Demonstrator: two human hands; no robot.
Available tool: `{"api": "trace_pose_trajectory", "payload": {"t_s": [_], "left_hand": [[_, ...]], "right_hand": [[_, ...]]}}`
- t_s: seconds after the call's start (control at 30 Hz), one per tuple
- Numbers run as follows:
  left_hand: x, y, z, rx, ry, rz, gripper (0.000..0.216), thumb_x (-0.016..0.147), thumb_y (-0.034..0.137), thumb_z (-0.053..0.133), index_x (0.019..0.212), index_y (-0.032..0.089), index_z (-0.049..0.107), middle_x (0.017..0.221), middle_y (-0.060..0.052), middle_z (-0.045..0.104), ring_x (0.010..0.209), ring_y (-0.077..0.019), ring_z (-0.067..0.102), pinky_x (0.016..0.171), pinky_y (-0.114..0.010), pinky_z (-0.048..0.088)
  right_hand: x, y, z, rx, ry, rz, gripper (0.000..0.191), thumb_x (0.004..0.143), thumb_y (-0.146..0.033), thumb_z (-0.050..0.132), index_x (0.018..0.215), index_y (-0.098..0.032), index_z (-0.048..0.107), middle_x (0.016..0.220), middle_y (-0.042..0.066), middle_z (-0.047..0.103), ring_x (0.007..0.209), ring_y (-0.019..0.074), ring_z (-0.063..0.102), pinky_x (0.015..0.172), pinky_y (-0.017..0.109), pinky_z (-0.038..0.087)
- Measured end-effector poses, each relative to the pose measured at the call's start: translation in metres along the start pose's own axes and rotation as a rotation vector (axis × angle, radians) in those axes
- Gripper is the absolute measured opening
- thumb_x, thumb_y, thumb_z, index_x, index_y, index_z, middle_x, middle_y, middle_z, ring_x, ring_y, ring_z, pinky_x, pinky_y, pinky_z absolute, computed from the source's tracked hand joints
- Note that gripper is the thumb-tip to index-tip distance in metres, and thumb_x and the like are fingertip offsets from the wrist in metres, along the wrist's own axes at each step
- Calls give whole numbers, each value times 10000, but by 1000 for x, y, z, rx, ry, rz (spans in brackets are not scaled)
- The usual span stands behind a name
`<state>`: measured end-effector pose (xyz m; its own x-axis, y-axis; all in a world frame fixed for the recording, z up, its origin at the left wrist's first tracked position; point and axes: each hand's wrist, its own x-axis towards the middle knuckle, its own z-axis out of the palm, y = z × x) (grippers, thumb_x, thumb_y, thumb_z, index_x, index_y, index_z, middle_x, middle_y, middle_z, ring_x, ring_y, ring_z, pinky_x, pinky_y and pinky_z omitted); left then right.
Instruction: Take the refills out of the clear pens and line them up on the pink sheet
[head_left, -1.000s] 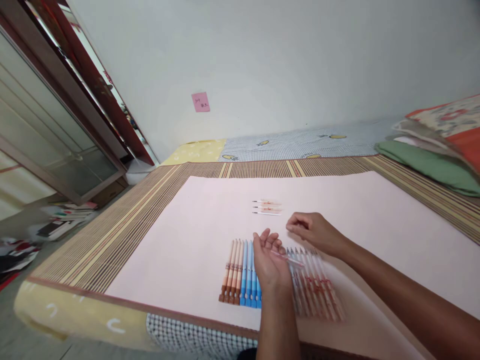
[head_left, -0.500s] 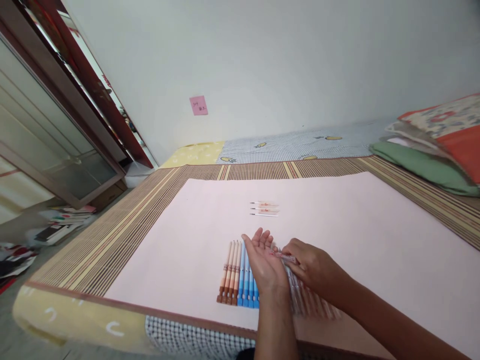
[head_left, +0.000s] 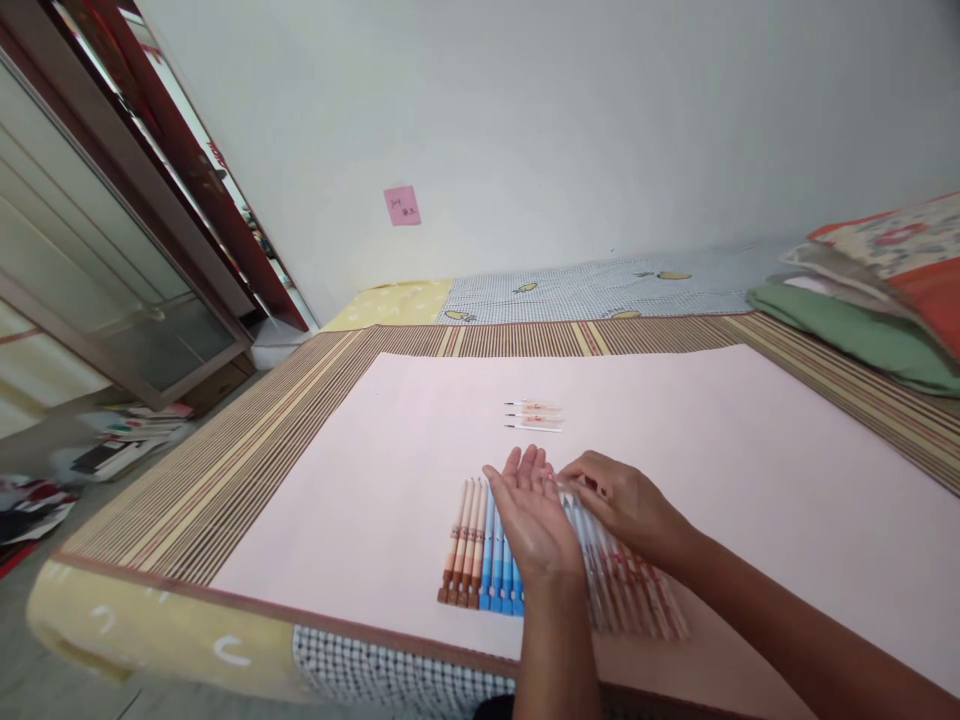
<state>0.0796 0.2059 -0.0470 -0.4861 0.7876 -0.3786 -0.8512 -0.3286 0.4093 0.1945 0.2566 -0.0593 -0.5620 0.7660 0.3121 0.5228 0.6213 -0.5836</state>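
Observation:
My left hand [head_left: 536, 515] is palm up with its fingers stretched out, above a row of pens. A tiny red spot shows by its fingertips; I cannot tell what it is. Close on its right, my right hand [head_left: 619, 495] has its fingers curled together, and what they pinch is mostly hidden. Under the hands lie brown-and-cream pens [head_left: 465, 545], blue pens [head_left: 496, 560] partly covered by my left hand, and clear pens with reddish-brown lower parts [head_left: 634, 590]. Beyond the fingertips, several thin pen refills [head_left: 534, 428] with dark tips lie sideways.
The pens lie on a pale pink sheet [head_left: 360, 480] over a striped mat [head_left: 225, 470] on a bed. Folded bedding and a green cushion [head_left: 855, 335] are at the right. A pink note [head_left: 402, 205] is on the wall. Left stands a glass-panelled door [head_left: 97, 220].
My right hand has tilted down toward the tops of the clear pens; the clear, red-printed pen part it held across my left palm is now mostly out of sight. My left hand stays palm up.

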Motion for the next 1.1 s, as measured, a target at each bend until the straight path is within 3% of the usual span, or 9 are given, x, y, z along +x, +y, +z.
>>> {"api": "trace_pose_trajectory", "payload": {"t_s": [0.13,0.23,0.47,1.1], "left_hand": [[1,-3,-2,102,154,180,472,983,576,432,1092,166,640,1277,-166,610,1203,-222,610,936,-284,523],[1,-3,-4,168,182,238,444,993,553,429,1106,179,639,1248,-143,623,1175,-213,616,877,-277,525],[5,-2,-6,178,212,159,419,999,523,430,1083,167,634,1206,-138,637,1112,-203,633,802,-266,512],[4,-9,-6,158,222,95,371,981,459,480,1070,132,632,1154,-136,647,1007,-188,642,743,-273,498]], "right_hand": [[27,19,-2,-121,66,106,164,951,-268,520,884,-223,663,927,40,645,790,169,618,700,273,446],[49,26,2,-287,22,129,140,942,-203,526,897,-205,658,964,53,644,802,166,613,699,264,413],[77,26,24,-606,-120,125,156,963,-157,498,932,-163,650,1031,111,660,813,200,626,666,302,346],[82,26,34,-722,-117,53,204,965,-105,441,1026,-133,634,1053,147,650,991,245,614,827,329,384]]}}
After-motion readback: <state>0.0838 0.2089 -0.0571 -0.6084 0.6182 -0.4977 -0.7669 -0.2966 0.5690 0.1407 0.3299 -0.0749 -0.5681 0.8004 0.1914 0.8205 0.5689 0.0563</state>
